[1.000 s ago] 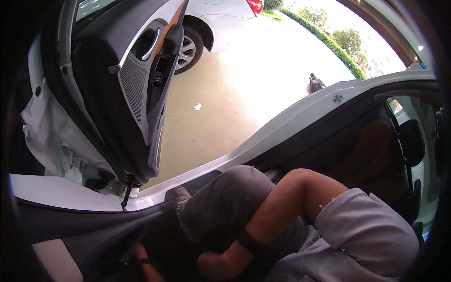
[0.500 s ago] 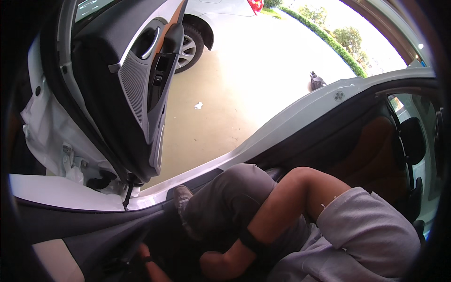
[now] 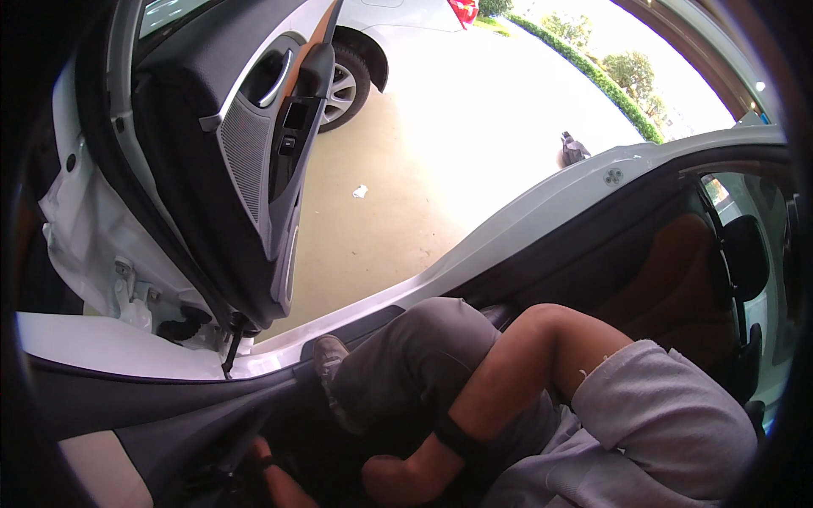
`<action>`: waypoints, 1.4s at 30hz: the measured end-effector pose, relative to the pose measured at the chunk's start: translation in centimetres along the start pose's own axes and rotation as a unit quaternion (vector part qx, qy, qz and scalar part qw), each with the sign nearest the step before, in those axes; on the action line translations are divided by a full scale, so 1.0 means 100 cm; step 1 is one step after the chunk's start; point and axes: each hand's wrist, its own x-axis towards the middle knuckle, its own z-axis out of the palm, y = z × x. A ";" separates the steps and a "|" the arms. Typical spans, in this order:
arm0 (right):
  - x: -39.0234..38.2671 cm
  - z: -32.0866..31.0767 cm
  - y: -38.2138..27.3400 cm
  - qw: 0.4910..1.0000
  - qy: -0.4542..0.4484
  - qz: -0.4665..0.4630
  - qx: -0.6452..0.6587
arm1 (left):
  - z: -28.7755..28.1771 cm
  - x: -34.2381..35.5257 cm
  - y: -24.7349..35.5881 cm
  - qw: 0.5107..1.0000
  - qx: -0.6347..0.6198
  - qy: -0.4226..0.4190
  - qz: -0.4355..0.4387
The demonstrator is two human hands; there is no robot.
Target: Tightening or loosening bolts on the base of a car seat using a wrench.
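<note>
Barely shifted upward since a second ago, the left hand (image 3: 258, 449) reaches in beside the dash (image 3: 174, 433) — which fills the lower left — while the right hand (image 3: 394, 479) sits near the leg (image 3: 406, 364), both too shadowed to tell any grip.

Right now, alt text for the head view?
Bare left hand and bare right hand are low in deep shadow inside a white car, any grip hidden. Beyond a bent, grey-trousered leg, a black-and-grey, orange-trimmed car door stands open onto beige ground.
</note>
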 end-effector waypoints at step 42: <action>0.006 0.015 -0.001 0.998 -0.024 -0.018 -0.053 | 0.001 -0.006 -0.002 1.000 0.021 -0.020 -0.002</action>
